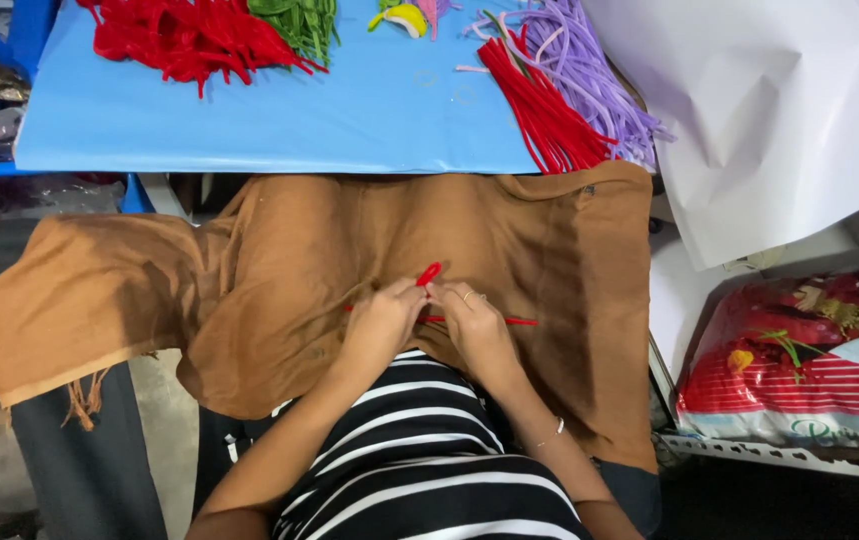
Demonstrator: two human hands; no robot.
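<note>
Partly hidden — red pipe cleaner pinched between left hand, right hand

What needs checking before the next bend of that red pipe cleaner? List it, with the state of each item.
1. Both hands on the red pipe cleaner: ok, left hand and right hand pinch it.
2. Bent loop visible above the fingers: ok.
3. Straight ends free to both sides: ok.
4. Brown cloth under the work: ok.
5. Spare red pipe cleaners on the blue table: ok.
6. Grip tightness: cannot tell.
</note>
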